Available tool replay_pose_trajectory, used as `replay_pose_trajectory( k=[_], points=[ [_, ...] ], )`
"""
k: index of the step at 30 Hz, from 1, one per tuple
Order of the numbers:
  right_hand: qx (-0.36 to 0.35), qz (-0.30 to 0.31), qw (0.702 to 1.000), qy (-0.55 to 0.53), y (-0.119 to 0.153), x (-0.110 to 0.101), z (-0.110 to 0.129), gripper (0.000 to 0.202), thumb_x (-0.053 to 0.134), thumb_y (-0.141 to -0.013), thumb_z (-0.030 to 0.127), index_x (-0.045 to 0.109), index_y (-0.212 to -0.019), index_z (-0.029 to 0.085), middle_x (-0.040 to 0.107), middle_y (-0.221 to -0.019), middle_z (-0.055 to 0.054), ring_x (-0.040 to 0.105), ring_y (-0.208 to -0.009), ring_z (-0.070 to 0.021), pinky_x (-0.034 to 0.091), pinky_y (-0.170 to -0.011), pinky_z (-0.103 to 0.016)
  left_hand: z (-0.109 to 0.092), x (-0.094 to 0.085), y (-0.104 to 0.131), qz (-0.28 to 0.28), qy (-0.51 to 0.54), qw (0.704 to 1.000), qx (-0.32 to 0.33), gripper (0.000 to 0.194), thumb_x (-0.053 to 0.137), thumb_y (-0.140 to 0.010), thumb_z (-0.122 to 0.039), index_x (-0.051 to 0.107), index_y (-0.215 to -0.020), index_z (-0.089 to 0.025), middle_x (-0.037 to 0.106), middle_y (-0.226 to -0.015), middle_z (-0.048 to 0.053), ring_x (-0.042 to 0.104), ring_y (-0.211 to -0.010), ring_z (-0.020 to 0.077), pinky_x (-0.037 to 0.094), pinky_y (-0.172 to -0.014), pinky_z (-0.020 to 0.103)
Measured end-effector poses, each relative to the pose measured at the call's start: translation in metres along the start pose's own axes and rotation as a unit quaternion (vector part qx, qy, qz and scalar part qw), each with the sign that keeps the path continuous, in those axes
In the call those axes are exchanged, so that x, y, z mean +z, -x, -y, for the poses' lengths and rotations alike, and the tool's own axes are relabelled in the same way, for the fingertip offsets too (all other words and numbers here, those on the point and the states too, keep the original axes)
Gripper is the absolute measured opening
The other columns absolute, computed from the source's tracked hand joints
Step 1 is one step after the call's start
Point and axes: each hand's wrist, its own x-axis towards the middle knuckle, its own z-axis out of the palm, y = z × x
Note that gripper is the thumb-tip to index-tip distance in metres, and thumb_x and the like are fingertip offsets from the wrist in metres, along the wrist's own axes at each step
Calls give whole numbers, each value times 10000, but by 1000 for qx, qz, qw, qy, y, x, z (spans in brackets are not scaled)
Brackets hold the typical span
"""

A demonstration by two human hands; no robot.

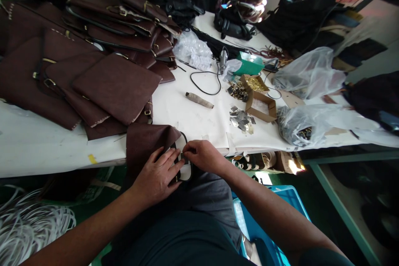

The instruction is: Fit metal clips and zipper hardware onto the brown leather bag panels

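White worktable (168, 104), dark green floor (316, 201), pale green frame (344, 214) at right, uneven light

A blue plastic crate (289, 193) sits at four o'clock, looped white strips (37, 224) at eight, a clear plastic bag (314, 68) at two.

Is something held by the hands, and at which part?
A brown leather piece, at its black-edged end: the left hand lies spread there; what the right hand pinches cannot be told.

Past the right grip (201, 156), bare bench (170, 106) runs between brown bags (118, 85) and metal plates (241, 119), a tapered tool (199, 100) (lying slantwise) in the way.
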Motion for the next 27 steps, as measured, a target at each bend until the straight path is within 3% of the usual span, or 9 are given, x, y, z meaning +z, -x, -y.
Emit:
replay_pose_trajectory(
  k=[3, 7, 11, 14, 16, 19, 21, 24, 27],
  points=[
    [-3, -2, 999, 52, 0, 2, 2, 189, 648, -842, 119, 798, -860, 235, 791, -874, -26, 664, -773, -195, 421, -704, -299, 0, 0, -1, 11, -1, 1000, -2, 540, 744, -931, -420, 691, -1416, -188, 596, -1585, 180, 544, -1456, 366, 377, -1238, 588],
    [4, -34, 993, 113, 4, 3, -3, 157, 704, -875, 196, 778, -1000, 256, 765, -861, -12, 648, -762, -190, 398, -681, -297, 0, 0, -1, 13, 0, 1000, -4, 545, 752, -927, -430, 691, -1411, -186, 613, -1567, 182, 548, -1449, 364, 374, -1238, 593],
    [-6, -107, 991, 80, -7, -18, -15, 134, 725, -902, 240, 757, -1032, 238, 742, -907, -10, 668, -769, -170, 474, -716, -282, 0, 1, 0, 8, 6, 1000, -4, 573, 787, -898, -437, 693, -1402, -180, 611, -1571, 177, 549, -1451, 366, 379, -1235, 591],
    [-36, -236, 963, 128, -41, -46, -27, 244, 717, -940, 301, 749, -1164, 210, 736, -1184, -95, 707, -992, -239, 542, -869, -348, 0, 3, 0, 2, 13, 1000, -6, 583, 805, -883, -434, 694, -1402, -191, 604, -1583, 165, 555, -1448, 366, 391, -1228, 589],
    [-46, -276, 941, 192, -73, -64, -35, 388, 727, -946, 346, 716, -1304, 199, 688, -1363, -143, 654, -1206, -314, 525, -1017, -425, 0, 3, -2, 2, 16, 1000, -11, 580, 813, -877, -421, 697, -1398, -197, 609, -1579, 160, 561, -1446, 363, 396, -1228, 586],
    [-9, -234, 939, 254, -122, -80, -48, 571, 742, -943, 442, 650, -1440, 176, 650, -1454, -183, 575, -1329, -384, 475, -1107, -508, -1, 1, -4, 8, 18, 1000, -17, 567, 830, -861, -388, 707, -1381, -199, 615, -1574, 154, 571, -1442, 355, 401, -1234, 577],
    [27, -199, 943, 263, -144, -85, -54, 564, 735, -944, 443, 647, -1437, 184, 677, -1408, -184, 584, -1305, -388, 482, -1082, -506, -2, 0, -5, 11, 21, 1000, -20, 568, 840, -851, -375, 710, -1375, -199, 615, -1576, 147, 573, -1442, 350, 399, -1239, 573],
    [50, -197, 963, 177, -150, -84, -55, 422, 685, -950, 364, 679, -1339, 201, 725, -1260, -148, 649, -1157, -333, 515, -996, -458, -2, -1, -5, 14, 23, 999, -24, 581, 842, -849, -380, 702, -1384, -199, 604, -1588, 141, 566, -1451, 346, 385, -1250, 570],
    [21, -186, 973, -133, -121, -72, -44, 407, 592, -968, 428, 623, -1320, 226, 730, -1052, -69, 690, -895, -243, 573, -821, -392, -1, -1, -4, 20, 25, 999, -24, 582, 830, -856, -396, 700, -1389, -201, 602, -1587, 155, 562, -1451, 356, 385, -1243, 580]
  ],
)
